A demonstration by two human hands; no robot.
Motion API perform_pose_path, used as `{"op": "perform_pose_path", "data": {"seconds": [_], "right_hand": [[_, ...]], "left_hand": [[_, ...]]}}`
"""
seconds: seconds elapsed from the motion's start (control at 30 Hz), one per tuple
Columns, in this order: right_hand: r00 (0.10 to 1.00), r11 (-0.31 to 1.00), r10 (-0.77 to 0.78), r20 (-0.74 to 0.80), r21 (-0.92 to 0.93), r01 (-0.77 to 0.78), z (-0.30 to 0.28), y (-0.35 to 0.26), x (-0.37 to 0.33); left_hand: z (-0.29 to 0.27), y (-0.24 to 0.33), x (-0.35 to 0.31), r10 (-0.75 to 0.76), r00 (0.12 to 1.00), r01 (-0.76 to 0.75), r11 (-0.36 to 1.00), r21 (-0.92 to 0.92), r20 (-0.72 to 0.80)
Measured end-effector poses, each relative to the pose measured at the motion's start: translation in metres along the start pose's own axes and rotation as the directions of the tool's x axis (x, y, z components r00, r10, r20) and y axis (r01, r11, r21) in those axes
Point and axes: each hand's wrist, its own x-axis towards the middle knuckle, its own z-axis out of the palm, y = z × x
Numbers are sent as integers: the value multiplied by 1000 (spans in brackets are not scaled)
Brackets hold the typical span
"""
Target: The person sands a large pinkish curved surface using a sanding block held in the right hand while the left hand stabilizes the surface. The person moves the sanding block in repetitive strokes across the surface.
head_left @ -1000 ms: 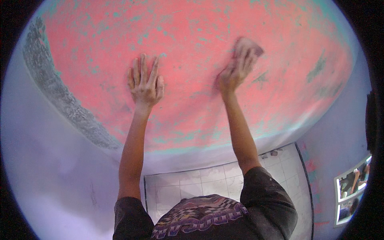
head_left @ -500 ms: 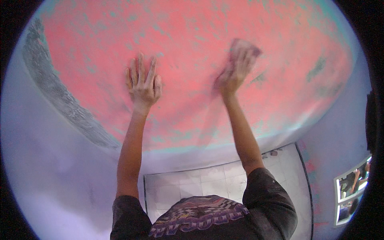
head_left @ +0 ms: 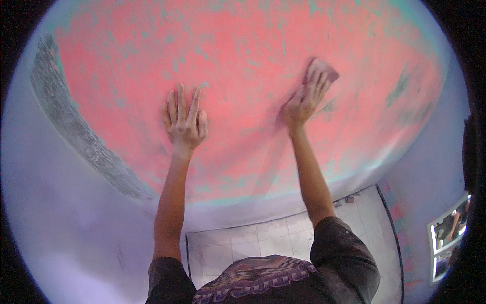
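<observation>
A pink-painted wall (head_left: 238, 96) with green patches showing through fills most of the upper view. My left hand (head_left: 185, 121) lies flat against it, fingers stretched and spread, holding nothing. To the right, my right hand (head_left: 306, 101) presses a brownish-purple sheet of sandpaper (head_left: 325, 68) to the paint. Its fingers lie over the sheet, whose upper edge sticks out past the fingertips. Slight blur covers the right hand, and the sheet's underside is hidden against the wall.
A rough grey strip (head_left: 76, 129) borders the pink paint on the left. Below lies a pale tiled floor (head_left: 273, 235) with dark edges, and a small block (head_left: 349, 199) rests at its far side. A white-framed window (head_left: 448, 238) is at the lower right.
My right hand has shifted a little right and down in view with the sandpaper. The whole scene sits slightly lower, and my left hand stays flat on the wall.
</observation>
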Motion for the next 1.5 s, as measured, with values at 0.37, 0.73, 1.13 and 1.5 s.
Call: {"op": "perform_pose_path", "data": {"seconds": [0.37, 0.73, 1.13, 1.5], "right_hand": [[709, 886, -461, 533, 226, 406, -32, 2, -22], [814, 921, -375, 443, 277, 273, -11, -52, -93], [992, 991, -121, 41, 67, 118, 5, -6, -33], [829, 903, -429, 358, 131, 410, -19, 33, -11]], "left_hand": [[-6, -1, 1, 27, 1000, -28, 999, -27, -8], [1, 5, -1, 3, 1000, -3, 1000, -4, -15], [2, -4, -5, -2, 1000, 3, 1000, 25, -11], [1, -7, -9, -15, 1000, 15, 1000, 16, 15]]}}
